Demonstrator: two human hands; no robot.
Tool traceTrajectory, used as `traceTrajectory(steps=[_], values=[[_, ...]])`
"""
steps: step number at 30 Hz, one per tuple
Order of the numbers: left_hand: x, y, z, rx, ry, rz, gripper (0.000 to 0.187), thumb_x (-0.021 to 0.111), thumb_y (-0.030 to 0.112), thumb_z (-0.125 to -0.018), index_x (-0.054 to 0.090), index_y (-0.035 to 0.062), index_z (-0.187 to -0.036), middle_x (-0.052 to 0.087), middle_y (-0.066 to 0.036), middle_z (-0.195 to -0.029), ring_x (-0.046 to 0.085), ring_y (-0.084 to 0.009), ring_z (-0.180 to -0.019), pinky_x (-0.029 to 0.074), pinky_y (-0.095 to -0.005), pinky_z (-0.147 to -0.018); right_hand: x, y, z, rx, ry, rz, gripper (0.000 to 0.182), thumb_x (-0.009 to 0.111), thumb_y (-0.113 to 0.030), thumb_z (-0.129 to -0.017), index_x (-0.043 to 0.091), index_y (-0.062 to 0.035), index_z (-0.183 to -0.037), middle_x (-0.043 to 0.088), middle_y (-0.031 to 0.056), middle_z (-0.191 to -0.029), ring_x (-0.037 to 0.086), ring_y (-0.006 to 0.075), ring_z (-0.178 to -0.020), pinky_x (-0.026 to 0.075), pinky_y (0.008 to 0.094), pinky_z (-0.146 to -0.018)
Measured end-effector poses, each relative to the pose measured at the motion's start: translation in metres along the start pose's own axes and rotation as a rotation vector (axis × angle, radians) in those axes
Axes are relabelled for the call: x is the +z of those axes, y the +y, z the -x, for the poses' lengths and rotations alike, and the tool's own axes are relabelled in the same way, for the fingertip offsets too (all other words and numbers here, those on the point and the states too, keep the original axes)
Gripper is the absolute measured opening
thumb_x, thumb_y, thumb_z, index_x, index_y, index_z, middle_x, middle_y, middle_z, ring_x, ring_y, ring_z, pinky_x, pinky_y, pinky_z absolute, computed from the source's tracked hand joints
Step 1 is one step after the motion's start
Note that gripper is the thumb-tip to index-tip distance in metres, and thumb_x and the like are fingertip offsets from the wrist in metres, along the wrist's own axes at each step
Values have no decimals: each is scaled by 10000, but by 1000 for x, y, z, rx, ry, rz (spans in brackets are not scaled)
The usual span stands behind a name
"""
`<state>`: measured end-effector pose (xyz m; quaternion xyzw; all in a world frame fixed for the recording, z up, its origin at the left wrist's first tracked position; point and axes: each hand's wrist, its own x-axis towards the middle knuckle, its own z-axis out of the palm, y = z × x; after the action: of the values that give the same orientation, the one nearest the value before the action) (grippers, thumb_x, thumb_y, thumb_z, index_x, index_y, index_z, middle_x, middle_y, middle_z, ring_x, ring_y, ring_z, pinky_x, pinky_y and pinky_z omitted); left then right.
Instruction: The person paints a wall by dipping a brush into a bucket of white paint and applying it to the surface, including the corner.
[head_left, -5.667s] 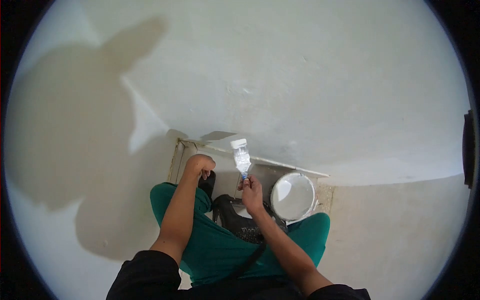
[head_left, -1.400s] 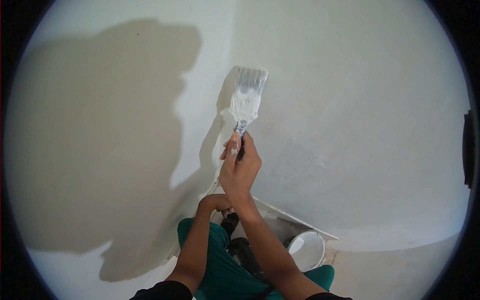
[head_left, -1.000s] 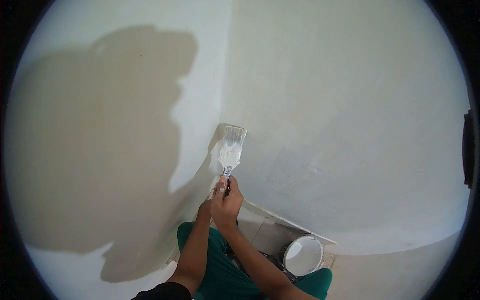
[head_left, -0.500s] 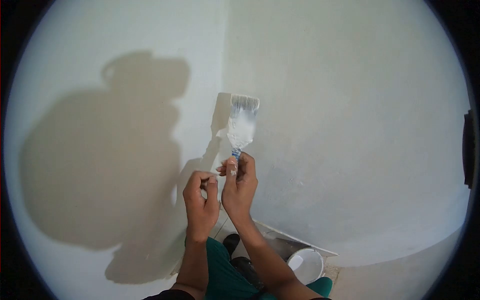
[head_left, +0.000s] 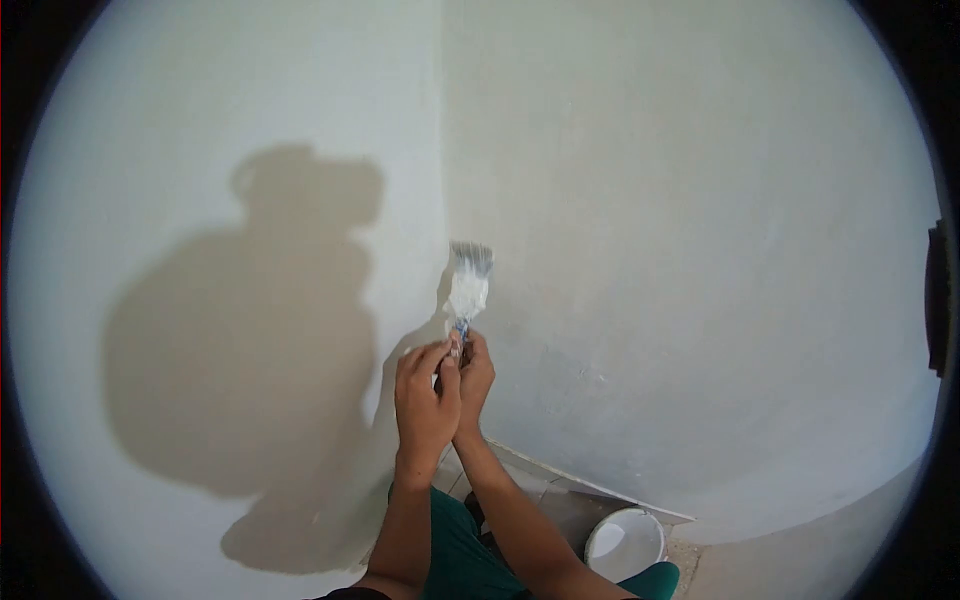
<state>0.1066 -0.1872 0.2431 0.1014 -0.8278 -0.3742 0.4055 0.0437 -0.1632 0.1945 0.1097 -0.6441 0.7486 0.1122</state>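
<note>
A paintbrush [head_left: 469,285] stands upright, bristles up, near the corner where two walls meet. White paint or paste coats its lower bristles and ferrule, and its handle shows blue and white. My right hand [head_left: 475,380] is closed round the handle. Close against it on the left, my left hand [head_left: 428,390] has its fingers bent together at the handle's lower part; whatever lies between them is hidden.
A white bucket [head_left: 625,545] with white stuff inside stands on the tiled floor at the lower right, by my green-clad leg [head_left: 650,582]. The left wall [head_left: 200,100] bears a large shadow. The right wall [head_left: 700,250] has greyish patches.
The brush has moved down and slightly left and looks smaller. My left hand has moved right, up against my right hand and the handle. The shadow on the wall has shifted down.
</note>
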Motion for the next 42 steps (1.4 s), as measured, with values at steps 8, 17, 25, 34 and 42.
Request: traceTrajectory(steps=[8, 17, 25, 34, 42], values=[[9, -9, 32, -186, -138, -38, 170, 554, 95, -838, 639, -4, -946, 600, -160, -888, 566, -300, -826, 463, -402, -753, -33, 20, 45, 167, -62, 20, 214, 539, -188, -928, 582, 19, -957, 515, 37, -601, 458, 73, -564, 392, 260, -502], [-14, 36, -15, 140, 164, 151, 216, 540, 68, -861, 625, -27, -1035, 595, -166, -970, 574, -293, -878, 456, -374, -798, -8, -75, -10, -215, -98, -21, 224, 534, -173, -930, 587, 26, -1017, 429, -37, -612, 379, 37, -562, 319, 214, -468], [-4, 20, -19, -26, 20, -28, 193, 539, 124, -853, 646, -20, -923, 596, -157, -880, 572, -306, -831, 456, -387, -752, -1, -32, -10, -12, -77, 14, 213, 534, -178, -928, 585, 22, -873, 424, -19, -590, 370, 50, -582, 328, 241, -474], [-9, 6, 19, -145, -77, 77, 166, 554, 111, -828, 645, -23, -865, 606, -170, -844, 609, -279, -752, 479, -366, -697, -26, -8, 46, -17, -80, -50, 254, 491, -209, -952, 563, 27, -892, 551, 23, -706, 471, 88, -620, 391, 249, -540], [-27, 68, -21, 228, 155, 201, 162, 522, 45, -853, 602, -14, -981, 625, -142, -923, 618, -243, -861, 482, -326, -718, -28, -97, -4, -401, 79, 115, 212, 555, -159, -924, 549, 19, -1039, 536, 88, -877, 522, 155, -668, 438, 268, -591]])
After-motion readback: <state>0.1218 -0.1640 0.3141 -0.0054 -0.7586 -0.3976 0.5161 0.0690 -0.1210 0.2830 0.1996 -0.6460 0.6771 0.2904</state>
